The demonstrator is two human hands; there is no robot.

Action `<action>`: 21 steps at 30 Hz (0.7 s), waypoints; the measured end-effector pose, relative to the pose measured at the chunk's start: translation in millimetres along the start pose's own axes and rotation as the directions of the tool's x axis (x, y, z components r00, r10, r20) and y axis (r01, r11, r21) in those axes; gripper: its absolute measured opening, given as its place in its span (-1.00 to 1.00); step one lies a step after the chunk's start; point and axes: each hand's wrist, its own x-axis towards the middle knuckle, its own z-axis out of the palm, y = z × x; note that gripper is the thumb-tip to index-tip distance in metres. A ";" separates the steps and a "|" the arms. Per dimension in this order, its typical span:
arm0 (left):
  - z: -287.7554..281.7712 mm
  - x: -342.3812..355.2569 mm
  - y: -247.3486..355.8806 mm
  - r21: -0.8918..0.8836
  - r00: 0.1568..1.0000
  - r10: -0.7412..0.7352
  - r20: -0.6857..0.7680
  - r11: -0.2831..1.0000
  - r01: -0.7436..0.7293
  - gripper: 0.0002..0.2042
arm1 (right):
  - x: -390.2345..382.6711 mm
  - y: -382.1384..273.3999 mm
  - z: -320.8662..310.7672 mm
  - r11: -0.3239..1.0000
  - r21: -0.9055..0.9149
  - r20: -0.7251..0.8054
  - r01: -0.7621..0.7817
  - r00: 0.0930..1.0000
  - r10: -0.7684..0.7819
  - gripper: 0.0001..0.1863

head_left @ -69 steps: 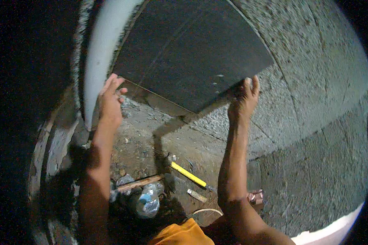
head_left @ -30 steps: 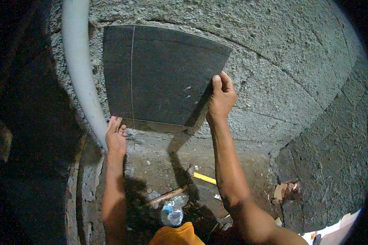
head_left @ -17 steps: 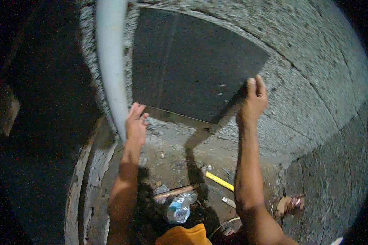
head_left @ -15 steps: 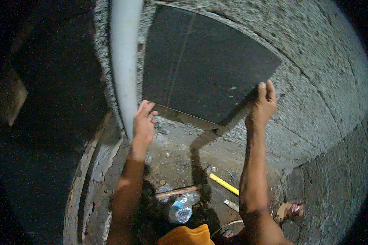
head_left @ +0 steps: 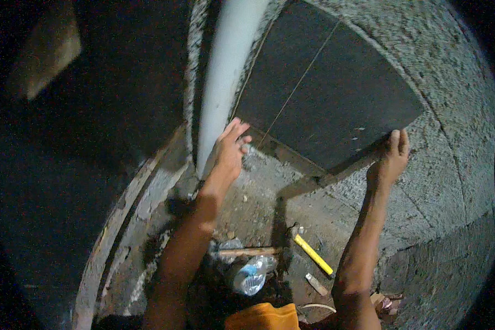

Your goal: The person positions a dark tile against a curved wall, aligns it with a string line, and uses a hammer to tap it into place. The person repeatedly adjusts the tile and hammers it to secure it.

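A large dark grey tile (head_left: 341,82) lies against a rough, textured cement wall, tilted in my view. A thin straight line, perhaps a string, runs slantwise across its left part. My left hand (head_left: 231,151) reaches up to the tile's lower left corner, beside a white pipe (head_left: 225,71). Its fingertips press on the edge there, with the other fingers partly bent. At the lower right corner, the fingers of my right hand (head_left: 393,157) close on the tile's edge. My right arm casts a shadow along the lower edge.
On the dirty floor below lie a yellow-handled tool (head_left: 313,256), a wooden handle (head_left: 250,251), crumpled clear plastic (head_left: 253,278) and a small pale-ended tool (head_left: 315,284). A concrete ledge (head_left: 132,203) runs down the left, beside a dark area. Orange cloth (head_left: 264,317) shows at the bottom.
The view has swung, so the tile, pipe and both hands appear farther right. My hands stay at the same two corners. The line across the tile looks sharper now.
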 end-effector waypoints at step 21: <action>4.7 5.9 -18.0 -0.256 0.997 0.074 0.017 0.964 -0.067 -0.48 | 45.6 37.9 -48.4 0.776 -0.439 0.345 0.454 0.882 -0.321 -0.54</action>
